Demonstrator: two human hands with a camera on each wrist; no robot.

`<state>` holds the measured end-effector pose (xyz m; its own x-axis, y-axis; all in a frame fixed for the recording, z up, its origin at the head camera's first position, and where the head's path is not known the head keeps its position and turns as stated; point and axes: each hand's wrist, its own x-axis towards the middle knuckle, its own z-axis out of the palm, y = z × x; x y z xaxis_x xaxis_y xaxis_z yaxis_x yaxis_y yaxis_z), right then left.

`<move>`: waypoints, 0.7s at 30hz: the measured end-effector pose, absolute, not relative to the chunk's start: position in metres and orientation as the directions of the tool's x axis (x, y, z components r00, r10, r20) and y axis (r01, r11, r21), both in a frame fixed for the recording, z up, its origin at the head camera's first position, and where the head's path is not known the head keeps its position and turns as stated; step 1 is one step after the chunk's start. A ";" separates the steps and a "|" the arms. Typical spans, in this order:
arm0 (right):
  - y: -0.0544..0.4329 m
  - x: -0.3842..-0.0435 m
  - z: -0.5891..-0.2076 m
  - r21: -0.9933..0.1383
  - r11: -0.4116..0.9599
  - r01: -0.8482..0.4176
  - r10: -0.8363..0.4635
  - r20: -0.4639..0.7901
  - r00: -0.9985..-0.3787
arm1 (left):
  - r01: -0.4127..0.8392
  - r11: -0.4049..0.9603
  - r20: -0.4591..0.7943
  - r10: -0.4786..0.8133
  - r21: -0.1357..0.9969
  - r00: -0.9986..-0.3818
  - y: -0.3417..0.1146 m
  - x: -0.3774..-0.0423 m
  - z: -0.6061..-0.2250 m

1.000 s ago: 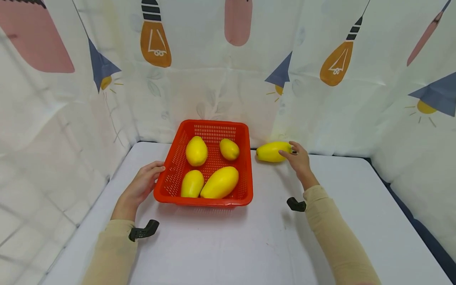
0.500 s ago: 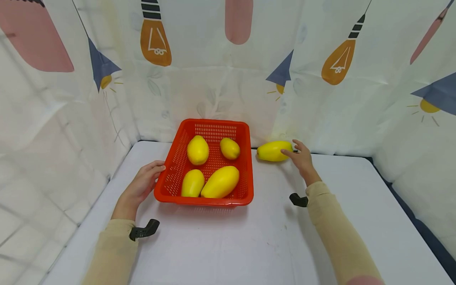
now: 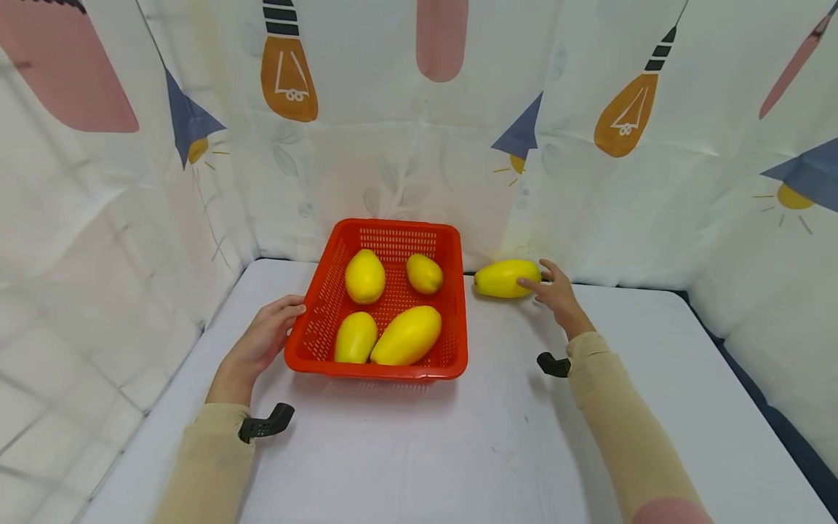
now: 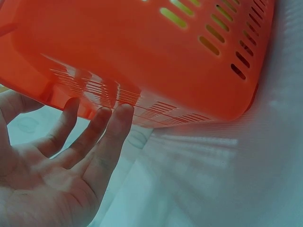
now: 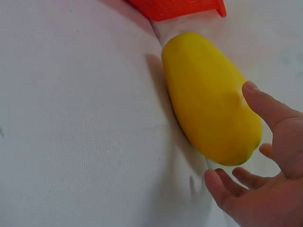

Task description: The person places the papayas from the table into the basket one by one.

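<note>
A red perforated plastic basket (image 3: pixel 376 371) stands on the table, with several yellow fruits in it, among them a large papaya-like one (image 3: pixel 407 336). My left hand (image 3: pixel 257 342) touches the basket's left side; the left wrist view shows its spread fingers (image 4: pixel 118 125) reaching the outer wall below the rim. To the right of the basket lies another oblong yellow papaya (image 3: pixel 500 279), on its side. Around its right end is my right hand (image 3: pixel 556 295), thumb and fingers spread. In the right wrist view the thumb (image 5: pixel 267 104) overlaps the papaya's edge; firm contact cannot be told.
A white cloth covers the table (image 3: pixel 406 466). Behind it hangs a pale curtain (image 3: pixel 406 160) printed with lamps and bulbs, close to the basket and the papaya. The curtain also closes off both sides. Each wrist carries a black camera mount (image 3: pixel 265 423).
My right hand has shifted slightly to the right at the papaya's end, its fingers a little more spread. The left hand and the basket have hardly moved; the view has shifted slightly.
</note>
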<state>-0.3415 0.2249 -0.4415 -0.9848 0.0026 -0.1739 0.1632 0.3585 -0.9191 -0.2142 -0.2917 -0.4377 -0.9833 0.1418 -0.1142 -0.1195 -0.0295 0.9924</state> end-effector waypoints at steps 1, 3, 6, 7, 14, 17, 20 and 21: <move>0.225 -0.342 -0.442 -0.918 0.361 0.162 -0.004 -0.175 -0.985 | -0.116 -0.034 -0.110 0.141 0.993 -0.984 -0.292 -0.214 -0.438; 0.226 -0.343 -0.443 -0.920 0.359 0.158 -0.015 -0.175 -0.984 | -0.113 -0.039 -0.107 0.142 0.993 -0.984 -0.292 -0.215 -0.438; 0.227 -0.345 -0.445 -0.921 0.358 0.157 -0.028 -0.178 -0.984 | -0.122 -0.042 -0.115 0.134 0.992 -0.984 -0.292 -0.215 -0.439; 0.228 -0.346 -0.445 -0.920 0.360 0.156 -0.031 -0.179 -0.983 | -0.124 -0.041 -0.118 0.131 0.991 -0.984 -0.292 -0.216 -0.439; 0.229 -0.349 -0.450 -0.905 0.389 0.171 -0.029 -0.197 -0.980 | -0.134 -0.029 -0.129 0.126 0.991 -0.984 -0.290 -0.215 -0.438; 0.228 -0.351 -0.450 -0.898 0.402 0.178 -0.026 -0.205 -0.978 | -0.129 -0.030 -0.124 0.125 0.991 -0.984 -0.290 -0.214 -0.437; 0.227 -0.354 -0.452 -0.894 0.411 0.181 -0.023 -0.208 -0.978 | -0.124 -0.027 -0.120 0.123 0.992 -0.985 -0.290 -0.214 -0.436; 0.226 -0.355 -0.452 -0.895 0.407 0.182 -0.023 -0.209 -0.978 | -0.122 -0.028 -0.118 0.121 0.992 -0.986 -0.290 -0.214 -0.436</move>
